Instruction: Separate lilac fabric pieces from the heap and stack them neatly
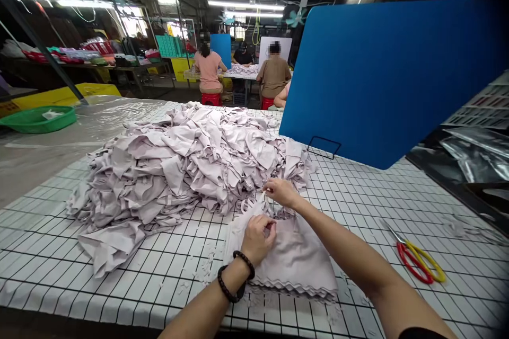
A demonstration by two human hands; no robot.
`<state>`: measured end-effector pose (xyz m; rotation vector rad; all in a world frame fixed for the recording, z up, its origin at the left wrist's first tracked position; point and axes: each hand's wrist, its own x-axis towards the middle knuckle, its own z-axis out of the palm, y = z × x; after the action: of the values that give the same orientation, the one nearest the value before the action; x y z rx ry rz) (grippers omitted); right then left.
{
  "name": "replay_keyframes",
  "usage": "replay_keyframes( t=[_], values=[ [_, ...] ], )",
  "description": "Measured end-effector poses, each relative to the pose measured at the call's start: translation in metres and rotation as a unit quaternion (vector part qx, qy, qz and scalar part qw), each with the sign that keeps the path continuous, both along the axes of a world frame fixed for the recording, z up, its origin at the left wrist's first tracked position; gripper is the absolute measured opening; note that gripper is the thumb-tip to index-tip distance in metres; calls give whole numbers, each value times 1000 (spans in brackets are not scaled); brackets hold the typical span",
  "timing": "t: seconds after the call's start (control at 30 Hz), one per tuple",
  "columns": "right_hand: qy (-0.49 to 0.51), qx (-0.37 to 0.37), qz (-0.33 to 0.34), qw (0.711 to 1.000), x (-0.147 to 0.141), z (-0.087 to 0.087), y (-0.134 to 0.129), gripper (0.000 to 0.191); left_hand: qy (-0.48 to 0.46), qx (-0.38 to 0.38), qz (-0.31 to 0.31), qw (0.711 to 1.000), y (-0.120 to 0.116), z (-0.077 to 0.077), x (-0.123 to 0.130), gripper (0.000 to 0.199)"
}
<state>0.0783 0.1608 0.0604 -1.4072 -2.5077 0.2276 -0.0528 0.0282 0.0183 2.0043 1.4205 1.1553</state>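
Note:
A neat stack of pale lilac-pink fabric garments (pixel 302 257) with thin straps and wavy lower edges lies in front of me. My left hand (pixel 258 235) is closed, its fingers pinching at the upper left part of the top garment. Just beyond it, my right hand (pixel 280 192) pinches a thin pale strap (pixel 263 197) at the stack's far end. Whatever lies under its curled fingers is hidden. A large loose heap of the same fabric pieces (pixel 191 159) spreads behind and left of the stack.
Scissors (pixel 417 262) with red and yellow handles lie at right on the checked tablecloth (pixel 178 286). A blue board (pixel 382 79) leans over the table's right side by a black wire stand (pixel 324 148). At far left sits a green basket (pixel 43 119). Several people sit working beyond.

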Motion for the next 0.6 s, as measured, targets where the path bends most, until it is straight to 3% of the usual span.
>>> replay_keyframes(
  t=[0.13,0.33,0.47,0.53,0.6],
  values=[
    [-27,37,-83,996,26,19,20,27,-5,-5,-8,1000,2,0,0,12],
    [95,36,-166,981,45,42,34,26,-21,-23,-18,999,0,6,-1,17],
    [227,42,-93,969,26,38,7,33,-145,-95,-43,984,4,12,-8,34],
    [217,105,-17,970,14,34,-13,37,-247,-151,-47,956,8,15,-12,41],
    [145,170,69,972,5,30,-34,46,-354,-210,-54,910,12,21,-17,47]
  ],
)
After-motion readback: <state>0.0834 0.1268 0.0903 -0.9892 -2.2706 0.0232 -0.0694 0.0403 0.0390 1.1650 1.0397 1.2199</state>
